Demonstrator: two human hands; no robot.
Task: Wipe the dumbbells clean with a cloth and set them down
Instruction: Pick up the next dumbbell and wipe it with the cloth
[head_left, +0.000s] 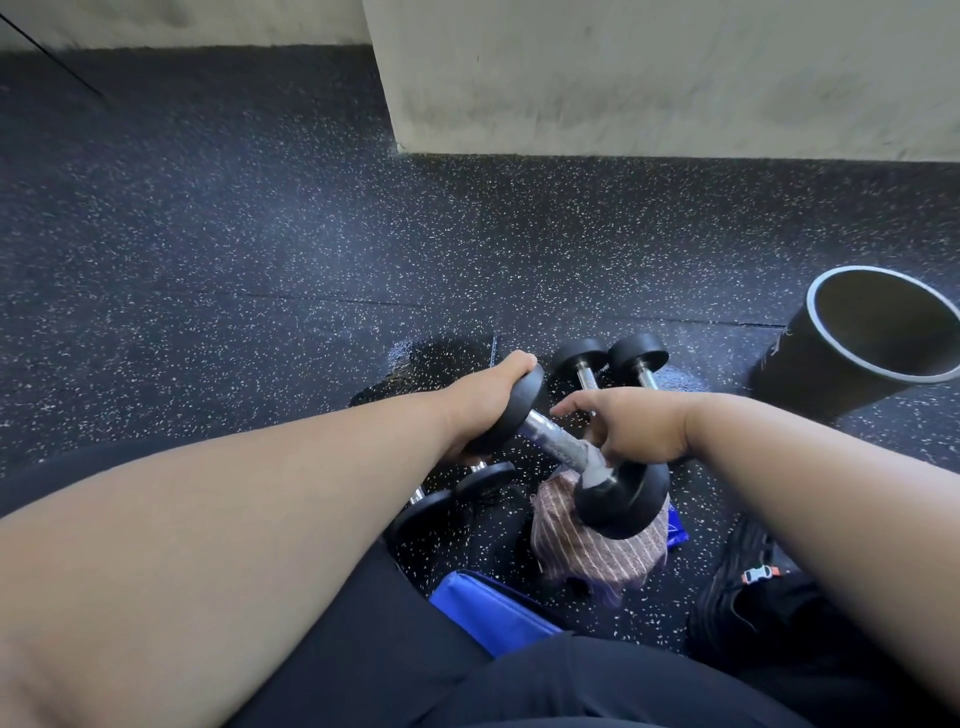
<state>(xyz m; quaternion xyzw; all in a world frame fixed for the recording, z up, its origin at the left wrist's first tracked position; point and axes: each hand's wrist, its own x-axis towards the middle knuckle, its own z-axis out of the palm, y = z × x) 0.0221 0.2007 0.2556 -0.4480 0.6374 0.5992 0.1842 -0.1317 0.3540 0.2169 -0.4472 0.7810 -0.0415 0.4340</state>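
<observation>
The speckled rubber floor (234, 249) fills most of what I see, running up to a pale wall (675, 78), and I am low over it with my knees in dark trousers at the bottom edge. To my right a big black cylinder (857, 343) lies tipped with its open mouth toward me, well clear of the work. Nearer in, two dumbbells on the floor (613, 364) lie side by side just beyond my hands, and two more (457, 493) sit under my left forearm; I judge one pair is done and the other waiting, though I cannot tell which. A patch of floor beside the far pair looks wet. The dumbbell I hold (571, 452) hangs at a slant above the floor, far head high, near head low. My left hand (483, 400) is cupped over the upper head, fingers curled round its rim, which steadies it and leaves the chrome handle bare. My right hand (634, 426) is on the lower end of the handle, thumb and fingers wrapped there, forefinger stretched along the bar. The striped cloth (587, 545) hangs bunched under that hand and behind the lower head, so I take it that I am rubbing the handle's end. A blue mat (493, 608) lies by my knee.
</observation>
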